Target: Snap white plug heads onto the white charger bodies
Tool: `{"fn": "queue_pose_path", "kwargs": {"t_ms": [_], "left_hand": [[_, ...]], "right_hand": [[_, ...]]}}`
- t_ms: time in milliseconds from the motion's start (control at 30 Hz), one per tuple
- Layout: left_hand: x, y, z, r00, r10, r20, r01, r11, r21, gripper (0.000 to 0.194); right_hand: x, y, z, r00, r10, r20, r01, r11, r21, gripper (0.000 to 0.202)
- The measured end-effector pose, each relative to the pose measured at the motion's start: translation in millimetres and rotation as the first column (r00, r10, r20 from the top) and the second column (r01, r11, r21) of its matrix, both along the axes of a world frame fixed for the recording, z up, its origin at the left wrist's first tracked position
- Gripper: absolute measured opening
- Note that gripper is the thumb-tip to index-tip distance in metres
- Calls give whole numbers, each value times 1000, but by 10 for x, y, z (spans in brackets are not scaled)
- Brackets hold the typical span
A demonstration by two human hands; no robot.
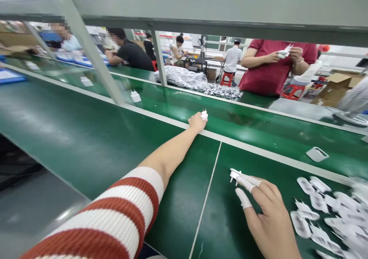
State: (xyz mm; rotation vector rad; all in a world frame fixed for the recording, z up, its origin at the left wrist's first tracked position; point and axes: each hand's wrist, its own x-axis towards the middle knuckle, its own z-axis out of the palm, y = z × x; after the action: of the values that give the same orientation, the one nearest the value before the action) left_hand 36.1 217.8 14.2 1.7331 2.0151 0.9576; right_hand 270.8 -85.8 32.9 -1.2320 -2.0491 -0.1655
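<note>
My left hand (197, 122) reaches out over the far strip of the green bench and is closed on a white plug adapter (204, 115), its metal pins pointing up. A red-and-white striped sleeve covers that arm. Nearer, at the right, my right hand (266, 205) has white covers on its fingertips and holds a small white plug piece (235, 174) with two pins pointing down. To the right of that hand lies a pile of white plug pieces (342, 213). A white hollow housing (317, 154) rests on the far strip.
White adapters (135, 96) lie spaced along the green belt (244, 121). A slanted metal post (86, 44) and an overhead beam (201, 10) frame the bench. Across it stands a person in a red shirt (264, 67), near silvery bags (184, 77). Other people sit at the back.
</note>
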Motion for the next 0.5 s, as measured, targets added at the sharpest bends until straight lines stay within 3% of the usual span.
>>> {"fn": "queue_pose_path", "kwargs": {"t_ms": [100,233,400,500], "left_hand": [[-15,72,-73,999,43,13,-43,999,20,47],[-9,8,-62,994,86,71,-92,992,87,83],[-36,-267,-26,983,91,157,-110,988,113,102],[-67,-492,-49,983,46,176,-70,988,137,105]], "right_hand": [[46,28,-43,1000,12,24,-12,1000,8,27],[79,86,-52,998,10,54,-13,998,57,28],[78,150,25,1000,-16,15,14,994,111,24],[103,169,50,996,-83,-43,85,995,43,32]]}}
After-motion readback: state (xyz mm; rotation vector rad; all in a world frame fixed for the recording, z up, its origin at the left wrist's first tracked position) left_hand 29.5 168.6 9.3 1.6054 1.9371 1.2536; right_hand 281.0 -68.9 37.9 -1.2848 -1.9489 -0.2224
